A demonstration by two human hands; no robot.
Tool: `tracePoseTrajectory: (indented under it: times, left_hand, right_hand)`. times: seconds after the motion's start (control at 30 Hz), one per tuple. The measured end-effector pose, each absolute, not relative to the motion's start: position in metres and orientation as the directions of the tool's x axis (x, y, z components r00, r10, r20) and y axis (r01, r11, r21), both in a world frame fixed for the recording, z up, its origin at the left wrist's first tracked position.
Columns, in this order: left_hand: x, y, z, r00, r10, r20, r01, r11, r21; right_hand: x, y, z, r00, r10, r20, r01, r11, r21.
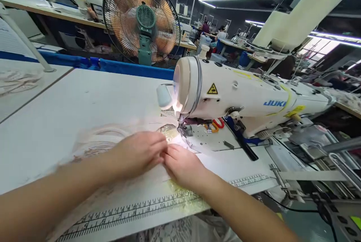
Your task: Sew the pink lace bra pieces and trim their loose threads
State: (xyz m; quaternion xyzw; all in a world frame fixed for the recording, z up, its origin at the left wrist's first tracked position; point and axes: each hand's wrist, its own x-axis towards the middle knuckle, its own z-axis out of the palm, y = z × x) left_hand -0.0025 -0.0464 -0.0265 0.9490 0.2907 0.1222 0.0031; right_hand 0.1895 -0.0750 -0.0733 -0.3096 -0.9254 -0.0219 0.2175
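A white Juki sewing machine (242, 95) stands on the white table (70, 110), its lamp lit over the needle area (180, 123). Pale lace fabric (96, 146) lies on the table and runs under the presser foot; it is blurred. My left hand (138, 155) and my right hand (183, 167) rest side by side on the lace just in front of the needle, fingertips touching, fingers curled down onto the cloth. A yellowish patch of lace (180, 193) shows under my right wrist, by the printed ruler (141, 208) along the table edge.
A standing fan (141, 20) is behind the table past a blue fabric strip (126, 67). Red-handled scissors (218, 123) lie under the machine arm. A metal frame (338, 163) sits at right. Other workstations and people are far back.
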Motion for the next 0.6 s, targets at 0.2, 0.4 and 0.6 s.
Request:
tracePoseTrajectory:
  times: [0.2, 0.4, 0.6]
  left_hand:
    - [-0.018, -0.082, -0.062, 0.793, 0.516, 0.324, 0.561, -0.826, -0.056]
    - [0.016, -0.057, -0.014, 0.769, 0.614, 0.18, 0.581, -0.788, 0.204]
    - [0.014, -0.034, -0.029, 0.791, 0.609, 0.068, 0.528, -0.733, 0.428]
  right_hand:
    - [0.192, -0.074, -0.069, -0.776, 0.476, 0.414, 0.449, 0.878, -0.167]
    - [0.191, -0.056, -0.063, -0.871, 0.373, 0.319, 0.379, 0.924, -0.044]
    - [0.2, -0.064, -0.053, -0.861, 0.411, 0.3, 0.432, 0.902, 0.002]
